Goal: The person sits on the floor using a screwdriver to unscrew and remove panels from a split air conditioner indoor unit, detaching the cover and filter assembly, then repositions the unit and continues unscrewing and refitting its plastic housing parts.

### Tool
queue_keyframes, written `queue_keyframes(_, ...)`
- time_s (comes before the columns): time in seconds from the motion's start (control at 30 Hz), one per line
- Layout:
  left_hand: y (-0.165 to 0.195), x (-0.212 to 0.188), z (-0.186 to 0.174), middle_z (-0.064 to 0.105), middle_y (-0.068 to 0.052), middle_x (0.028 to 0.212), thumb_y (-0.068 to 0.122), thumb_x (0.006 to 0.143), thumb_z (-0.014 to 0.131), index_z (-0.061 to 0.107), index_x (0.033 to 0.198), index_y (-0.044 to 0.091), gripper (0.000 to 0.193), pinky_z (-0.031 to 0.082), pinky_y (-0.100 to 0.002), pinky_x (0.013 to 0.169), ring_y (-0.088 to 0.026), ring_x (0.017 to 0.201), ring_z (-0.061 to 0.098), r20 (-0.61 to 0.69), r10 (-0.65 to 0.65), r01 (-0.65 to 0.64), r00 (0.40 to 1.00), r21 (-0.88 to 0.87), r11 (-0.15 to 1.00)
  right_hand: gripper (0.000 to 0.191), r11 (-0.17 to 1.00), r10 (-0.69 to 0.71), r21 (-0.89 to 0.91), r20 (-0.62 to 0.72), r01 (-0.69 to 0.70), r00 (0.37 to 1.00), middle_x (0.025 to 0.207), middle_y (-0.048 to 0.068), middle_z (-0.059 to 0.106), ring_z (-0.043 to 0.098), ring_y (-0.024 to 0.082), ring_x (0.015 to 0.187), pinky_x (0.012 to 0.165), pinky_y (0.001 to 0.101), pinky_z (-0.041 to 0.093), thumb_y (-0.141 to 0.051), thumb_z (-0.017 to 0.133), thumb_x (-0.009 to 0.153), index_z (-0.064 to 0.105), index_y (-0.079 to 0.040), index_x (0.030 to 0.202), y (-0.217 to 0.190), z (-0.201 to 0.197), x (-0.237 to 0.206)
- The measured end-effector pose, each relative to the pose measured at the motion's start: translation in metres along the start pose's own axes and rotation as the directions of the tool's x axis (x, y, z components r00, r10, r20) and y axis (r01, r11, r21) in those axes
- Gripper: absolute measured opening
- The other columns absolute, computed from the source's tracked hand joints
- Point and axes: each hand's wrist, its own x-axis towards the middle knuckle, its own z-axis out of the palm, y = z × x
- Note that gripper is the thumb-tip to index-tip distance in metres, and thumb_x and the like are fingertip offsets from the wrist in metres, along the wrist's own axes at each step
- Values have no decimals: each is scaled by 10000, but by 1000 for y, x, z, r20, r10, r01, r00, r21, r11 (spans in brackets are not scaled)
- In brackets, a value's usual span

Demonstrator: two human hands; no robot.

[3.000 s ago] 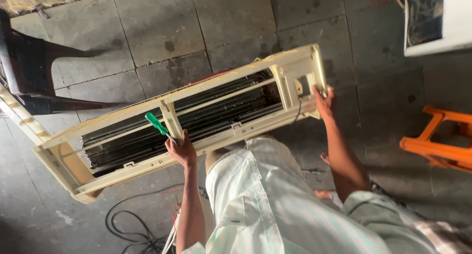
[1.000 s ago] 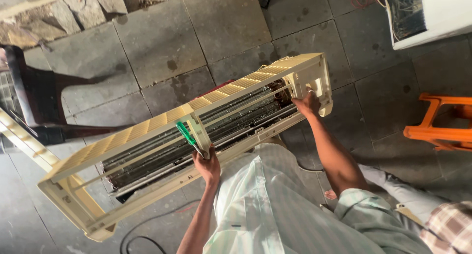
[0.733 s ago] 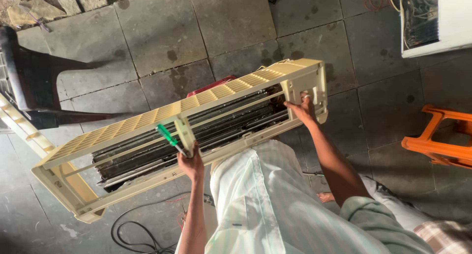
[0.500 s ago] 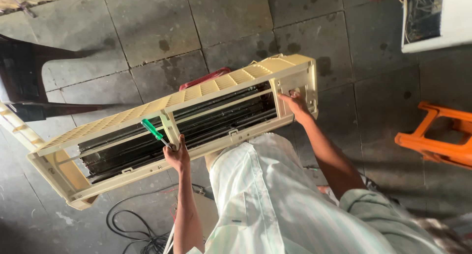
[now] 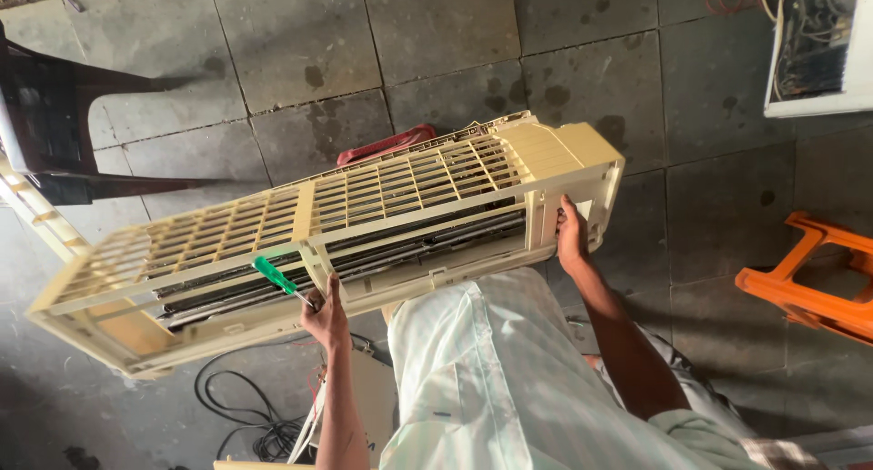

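Outdoor-looking yard, grey tiled floor [image 5: 436,34], stained and cracked. Left to right:

- Dark chair [image 5: 55,134] at the floor's left edge.
- One cream air-conditioner housing [image 5: 364,225], long plastic shell with a slatted grille on top, held off the floor, its left end low and near the floor's left edge and its right end higher, about mid-floor. Since half a second ago it has rolled: grille face is now turned up toward the camera, more like it was a second ago. I read that as me turning the shell over in hand, not setting it down.
- Black cable loop [image 5: 245,415] on the floor below it.
- My left hand [image 5: 326,317] is clamped on the housing's lower front rail with one green-handled screwdriver [image 5: 277,279] pinched in the same fist, so that grip is clenched on both.
- A red object [image 5: 386,145] peeks out behind the housing; can't tell what.
- My right hand [image 5: 571,238] grips the right end cap, fingers wrapped around its inner edge.
- One orange stool [image 5: 809,284] at the floor's right edge.
- One white unit with exposed wiring [image 5: 818,43] at the top right corner.

Count: two hands, both loaded.
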Motion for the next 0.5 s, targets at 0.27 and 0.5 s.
queue_keyframes(0.27, -16, -16, 5, 573, -15, 1017, 161, 1076, 703, 688, 903, 20, 224, 477, -325, 749, -150, 884, 567, -113, 592, -445, 798, 553, 704, 576, 982, -143, 76, -304, 173, 942, 1262, 49, 578, 529, 165, 1146, 1025, 291, 416, -470, 573, 1042, 614, 12, 1356, 17, 22, 14)
queue_keyframes(0.5, 1, -67, 75, 586, -47, 635, 411, 1073, 566, 632, 764, 70, 464, 345, -262, 414, -118, 480, 487, 260, -168, 266, 951, -411, 872, 590, 950, -217, 177, -224, 258, 950, 1366, 14, 574, 508, 119, 1237, 1075, 290, 370, -445, 591, 1024, 569, 9, 1400, 14, 25, 9)
